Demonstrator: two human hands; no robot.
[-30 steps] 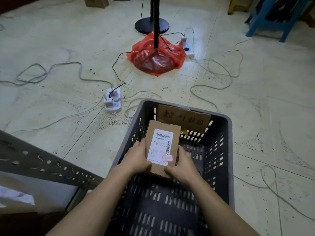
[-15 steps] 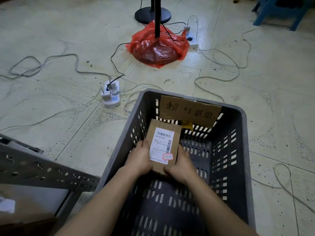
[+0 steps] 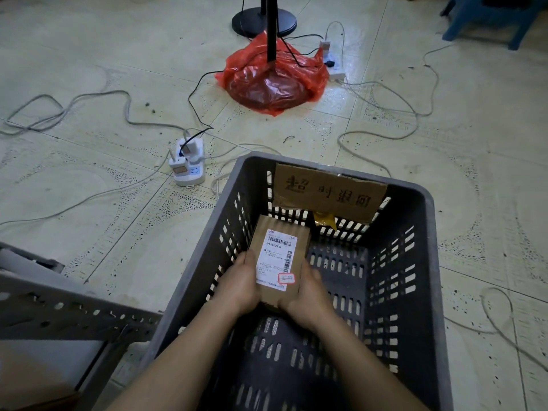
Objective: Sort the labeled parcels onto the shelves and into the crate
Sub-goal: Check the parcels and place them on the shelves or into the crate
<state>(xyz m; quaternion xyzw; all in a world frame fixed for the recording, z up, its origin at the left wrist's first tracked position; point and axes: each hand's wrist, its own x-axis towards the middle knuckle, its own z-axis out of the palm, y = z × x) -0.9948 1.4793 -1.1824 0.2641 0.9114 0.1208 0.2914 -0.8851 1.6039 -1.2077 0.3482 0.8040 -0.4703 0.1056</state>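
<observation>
A small brown cardboard parcel [image 3: 292,247] with a white barcode label and a red-bordered sticker is low inside the dark grey slotted crate [image 3: 421,262]. My left hand [image 3: 237,284] grips its left side and my right hand [image 3: 308,298] grips its right side near the lower end. A cardboard sign [image 3: 329,192] with handwritten characters hangs on the crate's far wall. The parcel's underside is hidden, so contact with the crate floor is unclear.
A grey perforated metal shelf frame [image 3: 68,315] stands at the lower left. On the tiled floor lie a white power strip [image 3: 186,166], several loose cables, a red plastic bag [image 3: 271,81] around a black stand pole, and a blue stool [image 3: 489,19] far right.
Both hands have lowered the parcel from above the crate's rim deeper into the crate. The view has moved closer to the crate.
</observation>
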